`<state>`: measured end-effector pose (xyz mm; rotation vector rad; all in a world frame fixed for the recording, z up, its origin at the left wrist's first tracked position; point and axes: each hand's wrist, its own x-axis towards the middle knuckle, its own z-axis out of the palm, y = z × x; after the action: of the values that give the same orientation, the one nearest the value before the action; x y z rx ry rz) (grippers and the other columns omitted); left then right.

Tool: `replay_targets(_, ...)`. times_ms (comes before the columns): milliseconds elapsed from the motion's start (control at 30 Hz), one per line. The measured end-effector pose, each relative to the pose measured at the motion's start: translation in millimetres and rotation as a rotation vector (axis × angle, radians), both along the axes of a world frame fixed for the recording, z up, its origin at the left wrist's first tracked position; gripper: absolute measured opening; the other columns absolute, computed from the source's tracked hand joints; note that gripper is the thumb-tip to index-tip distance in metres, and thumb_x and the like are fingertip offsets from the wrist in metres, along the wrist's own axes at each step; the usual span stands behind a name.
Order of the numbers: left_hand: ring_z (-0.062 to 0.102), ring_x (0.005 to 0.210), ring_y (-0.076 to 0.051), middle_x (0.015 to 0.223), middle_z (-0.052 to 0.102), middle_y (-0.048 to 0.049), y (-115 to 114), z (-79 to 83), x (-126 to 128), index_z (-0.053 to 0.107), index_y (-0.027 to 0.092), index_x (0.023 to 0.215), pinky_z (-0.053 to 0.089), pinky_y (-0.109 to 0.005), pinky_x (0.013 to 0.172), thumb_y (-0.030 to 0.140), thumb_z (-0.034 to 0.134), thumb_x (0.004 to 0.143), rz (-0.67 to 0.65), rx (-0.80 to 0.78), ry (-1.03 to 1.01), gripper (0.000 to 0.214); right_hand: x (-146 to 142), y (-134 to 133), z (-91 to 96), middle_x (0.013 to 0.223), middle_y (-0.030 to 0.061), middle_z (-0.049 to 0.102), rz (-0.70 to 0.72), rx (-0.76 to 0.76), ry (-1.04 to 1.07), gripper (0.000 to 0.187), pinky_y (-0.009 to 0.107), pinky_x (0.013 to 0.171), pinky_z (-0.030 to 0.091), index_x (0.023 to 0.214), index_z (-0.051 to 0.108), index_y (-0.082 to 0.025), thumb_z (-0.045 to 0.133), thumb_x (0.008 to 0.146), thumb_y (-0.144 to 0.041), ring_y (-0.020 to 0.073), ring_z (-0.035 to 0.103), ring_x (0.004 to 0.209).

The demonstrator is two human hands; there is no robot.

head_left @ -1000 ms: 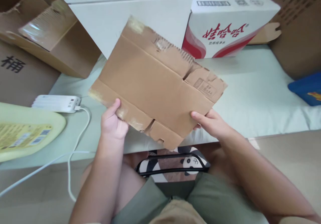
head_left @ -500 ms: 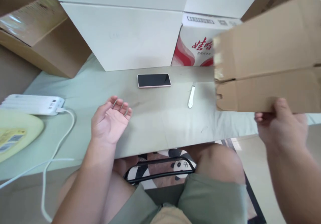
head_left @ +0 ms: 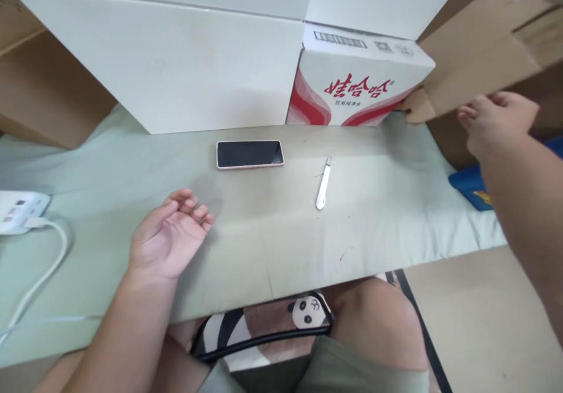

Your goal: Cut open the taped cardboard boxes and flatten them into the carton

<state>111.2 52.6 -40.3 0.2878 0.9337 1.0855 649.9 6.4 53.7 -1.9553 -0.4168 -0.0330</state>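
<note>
My left hand [head_left: 167,236] rests palm up on the pale table [head_left: 272,234], fingers loosely curled and apart, holding nothing. My right hand [head_left: 496,118] is raised at the far right and grips the lower edge of a flattened brown cardboard sheet [head_left: 477,50], which is tilted up toward the top right corner. A black phone [head_left: 250,154] lies face up on the table beyond my left hand. A slim white tool [head_left: 323,183] lies to the right of the phone.
A large white box [head_left: 176,58] and a red-and-white printed carton [head_left: 352,85] stand along the table's back. A brown box [head_left: 39,88] sits at the left. A white power strip [head_left: 17,208] with its cable lies far left. A blue item [head_left: 466,183] lies at the right edge.
My left hand let go of the cardboard and dropped palm up onto the table. My right hand carried the sheet off to the upper right, uncovering the phone and white tool.
</note>
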Motion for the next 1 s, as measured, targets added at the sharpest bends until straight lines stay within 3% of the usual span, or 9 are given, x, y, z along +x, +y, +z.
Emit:
replay_targets(67, 0.056, 0.054, -0.011, 0.063, 0.059, 0.0013, 1.2, 0.7, 2.0, 0.066, 0.021, 0.078, 0.059, -0.024, 0.054, 0.014, 0.069, 0.063, 0.004, -0.006, -0.001, 0.017, -15.3, 19.4, 1.1, 0.099, 0.0166, 0.069, 0.012, -0.018, 0.108, 0.021, 0.021, 0.064, 0.054, 0.082, 0.050, -0.016, 0.056, 0.097, -0.002, 0.0075, 0.070, 0.078)
replay_targets(133, 0.055, 0.053, -0.011, 0.062, 0.057, 0.0013, 0.9, 2.9, 1.6, 0.066, 0.021, 0.077, 0.058, -0.023, 0.053, 0.014, 0.070, 0.062, 0.005, -0.005, 0.003, 0.017, -37.1, 21.9, -5.3, 0.087, 0.0116, 0.069, 0.071, -0.057, 0.167, 0.019, 0.026, 0.068, 0.056, 0.081, 0.054, -0.013, 0.058, 0.097, -0.004, 0.0090, 0.070, 0.072)
replay_targets(333, 0.053, 0.053, -0.009, 0.063, 0.054, 0.0038, -5.8, 16.8, -13.2, 0.066, 0.020, 0.073, 0.057, -0.023, 0.053, 0.015, 0.072, 0.055, -0.021, 0.067, -0.035, 0.019, -102.9, -18.0, -26.1, 0.077, 0.0059, 0.072, 0.265, -0.161, 0.286, 0.013, 0.025, 0.066, 0.056, 0.086, 0.063, -0.015, 0.061, 0.098, -0.011, 0.0115, 0.070, 0.066)
replay_targets(667, 0.048, 0.050, -0.006, 0.060, 0.046, 0.0076, -18.7, 35.5, -55.3, 0.065, 0.021, 0.070, 0.049, -0.018, 0.053, -0.001, 0.066, 0.052, -0.001, 0.256, -0.236, 0.030, -184.5, -33.7, 23.6, 0.083, 0.0042, 0.075, 0.525, -0.305, 0.189, 0.010, 0.021, 0.060, 0.058, 0.092, 0.069, -0.019, 0.063, 0.095, -0.011, 0.0135, 0.075, 0.075)
replay_targets(800, 0.046, 0.049, -0.006, 0.061, 0.044, 0.0076, -15.4, 30.0, -65.1, 0.061, 0.022, 0.070, 0.045, -0.018, 0.052, -0.003, 0.062, 0.055, 0.012, 0.271, -0.231, 0.030, -180.4, -37.3, 14.8, 0.081, 0.0030, 0.074, 0.479, -0.317, 0.162, 0.008, 0.018, 0.054, 0.057, 0.091, 0.067, -0.019, 0.065, 0.091, -0.011, 0.0121, 0.073, 0.070)
replay_targets(1000, 0.045, 0.049, -0.005, 0.060, 0.045, 0.0066, -17.7, 29.4, -62.0, 0.062, 0.020, 0.069, 0.045, -0.018, 0.051, -0.006, 0.063, 0.052, 0.015, 0.266, -0.160, 0.031, -108.4, -50.8, -44.3, 0.072, 0.0010, 0.066, 0.334, -0.324, 0.194, 0.011, 0.021, 0.050, 0.055, 0.084, 0.061, -0.018, 0.070, 0.091, -0.018, 0.0124, 0.067, 0.062)
